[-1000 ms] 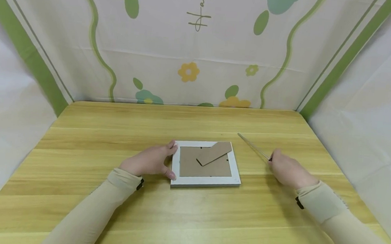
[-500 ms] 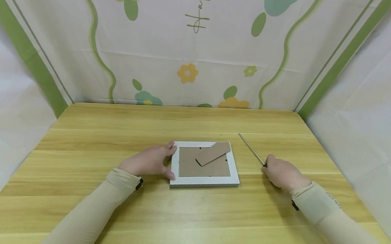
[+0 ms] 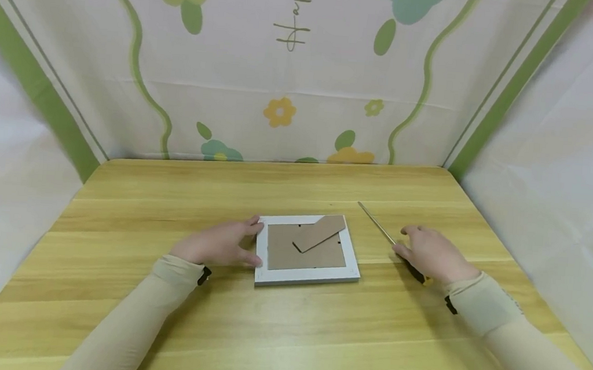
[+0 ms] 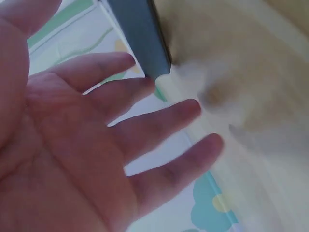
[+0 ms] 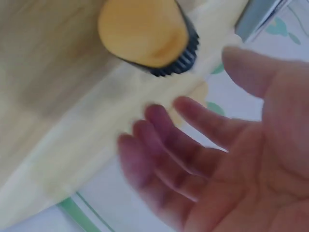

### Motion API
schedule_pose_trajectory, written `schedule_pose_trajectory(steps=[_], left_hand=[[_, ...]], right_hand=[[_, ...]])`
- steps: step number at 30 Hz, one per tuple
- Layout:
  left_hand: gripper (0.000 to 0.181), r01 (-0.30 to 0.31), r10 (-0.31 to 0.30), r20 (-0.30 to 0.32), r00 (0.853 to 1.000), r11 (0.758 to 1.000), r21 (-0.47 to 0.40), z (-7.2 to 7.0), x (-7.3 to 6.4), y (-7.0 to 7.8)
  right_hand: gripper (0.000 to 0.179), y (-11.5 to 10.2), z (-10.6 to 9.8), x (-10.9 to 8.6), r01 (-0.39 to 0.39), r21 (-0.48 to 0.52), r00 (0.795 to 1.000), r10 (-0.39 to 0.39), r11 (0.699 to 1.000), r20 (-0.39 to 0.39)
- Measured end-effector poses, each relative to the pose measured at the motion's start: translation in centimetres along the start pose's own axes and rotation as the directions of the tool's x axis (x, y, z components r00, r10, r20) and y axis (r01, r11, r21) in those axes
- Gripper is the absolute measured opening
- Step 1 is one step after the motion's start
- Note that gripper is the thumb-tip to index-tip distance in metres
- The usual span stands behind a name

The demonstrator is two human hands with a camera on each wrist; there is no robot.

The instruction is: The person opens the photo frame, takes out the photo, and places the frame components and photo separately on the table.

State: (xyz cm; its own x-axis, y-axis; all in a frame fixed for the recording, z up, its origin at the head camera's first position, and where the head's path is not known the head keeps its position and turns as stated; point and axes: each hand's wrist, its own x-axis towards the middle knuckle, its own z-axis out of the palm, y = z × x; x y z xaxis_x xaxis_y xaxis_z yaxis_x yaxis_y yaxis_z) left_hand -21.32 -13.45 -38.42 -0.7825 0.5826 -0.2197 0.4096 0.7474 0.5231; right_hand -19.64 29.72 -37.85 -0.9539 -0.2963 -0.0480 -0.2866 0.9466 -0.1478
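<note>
Backing the wooden table (image 3: pixel 285 329): flowered cloth (image 3: pixel 233 58); left fingers (image 4: pixel 159 123) spread; right fingers (image 5: pixel 186 145) seem loose.

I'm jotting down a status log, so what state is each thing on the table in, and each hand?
Picture frame: lying face down
Backing board: in the frame
Stand: looks folded against the board
Screwdriver: appears to lie flat, ungripped
Left hand: open, at the frame's edge
Right hand: open, by the screwdriver
</note>
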Motion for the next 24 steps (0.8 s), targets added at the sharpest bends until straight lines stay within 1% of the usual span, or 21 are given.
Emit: schedule_pose_trajectory(steps=[3,5,6,8,10,13,15,18,20,22,24], left_hand=[[0.086,-0.014,0.014,-0.024,1.0,1.0,0.004,-0.7,0.1,-0.2],[0.085,-0.025,0.025,-0.032,0.999,1.0,0.008,-1.3,0.5,-0.3],[0.084,-0.019,0.019,-0.033,0.999,1.0,0.008,-1.6,0.8,-0.4],[0.077,-0.009,0.009,-0.027,1.0,1.0,0.005,-2.2,1.6,-0.5],[0.066,0.002,-0.002,-0.01,1.0,1.0,-0.005,-2.7,2.5,-0.6],[0.05,0.023,-0.023,0.014,1.0,1.0,0.002,-3.2,3.8,-0.9],[0.044,0.029,-0.03,0.032,0.999,1.0,0.009,-3.5,4.5,-1.1],[0.035,0.025,-0.026,0.056,0.998,1.0,0.009,-3.4,5.3,-1.4],[0.026,0.023,-0.022,0.077,0.997,1.0,-0.014,-3.3,5.6,-1.6],[0.018,0.019,-0.015,0.089,0.996,0.999,-0.041,-3.2,5.9,-1.7],[0.017,0.014,-0.009,0.093,0.996,0.998,-0.06,-3.0,6.0,-1.8]], right_hand=[[0.043,-1.1,-0.6,-0.3,0.038,0.018,0.996,-0.036,0.999,-0.08],[0.038,-2.3,-0.8,-0.5,0.076,0.073,0.993,-0.069,0.994,-0.095],[0.036,-2.9,-0.9,-0.6,0.095,0.112,0.992,-0.085,0.989,-0.091],[0.035,-4.1,-0.7,-0.9,0.118,0.2,0.993,-0.109,0.973,-0.056],[0.035,-5.0,-0.3,-1.1,0.117,0.284,0.993,-0.119,0.952,-0.011],[0.039,-5.9,0.7,-1.4,0.083,0.386,0.991,-0.115,0.919,0.062],[0.043,-6.3,1.5,-1.5,0.042,0.47,0.987,-0.108,0.882,0.115],[0.049,-6.7,2.5,-1.6,-0.032,0.586,0.979,-0.091,0.81,0.18],[0.051,-7.0,3.1,-1.6,-0.078,0.64,0.976,-0.073,0.765,0.206],[0.052,-7.2,3.6,-1.6,-0.117,0.672,0.975,-0.044,0.731,0.217],[0.052,-7.3,3.8,-1.4,-0.157,0.706,0.974,-0.009,0.691,0.226]])
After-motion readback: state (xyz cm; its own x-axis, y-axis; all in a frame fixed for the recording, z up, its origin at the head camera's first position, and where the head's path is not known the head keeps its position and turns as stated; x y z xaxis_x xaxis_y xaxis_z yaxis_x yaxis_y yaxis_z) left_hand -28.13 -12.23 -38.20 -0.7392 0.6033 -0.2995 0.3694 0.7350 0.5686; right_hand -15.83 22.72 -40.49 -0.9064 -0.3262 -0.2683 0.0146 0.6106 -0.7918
